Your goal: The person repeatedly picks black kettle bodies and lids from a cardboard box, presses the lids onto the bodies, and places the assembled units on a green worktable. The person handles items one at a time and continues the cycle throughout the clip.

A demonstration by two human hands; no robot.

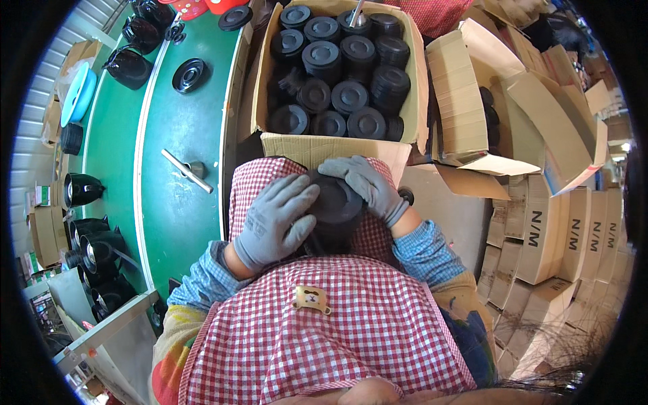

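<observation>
A round black lid [335, 201] is in my lap, against the red checked apron, with more dark material below it. I cannot tell whether that is a stack of lids. My left hand [278, 219], in a grey glove, holds its left side with the fingers close together. The gloved right hand [364, 185] curves over its upper right edge. Just beyond my knees, an open cardboard box [341, 143] holds several stacks of similar black lids [322, 57]. A metal-handled tool [358, 15] stands at the box's far side.
To my left runs a green conveyor-like bench [179, 229], bearing a metal tool with a long handle [187, 171], a black round part [189, 75] and black kettle-like pots [101, 250]. At right are an open carton [466, 101] and stacked closed cartons [540, 236].
</observation>
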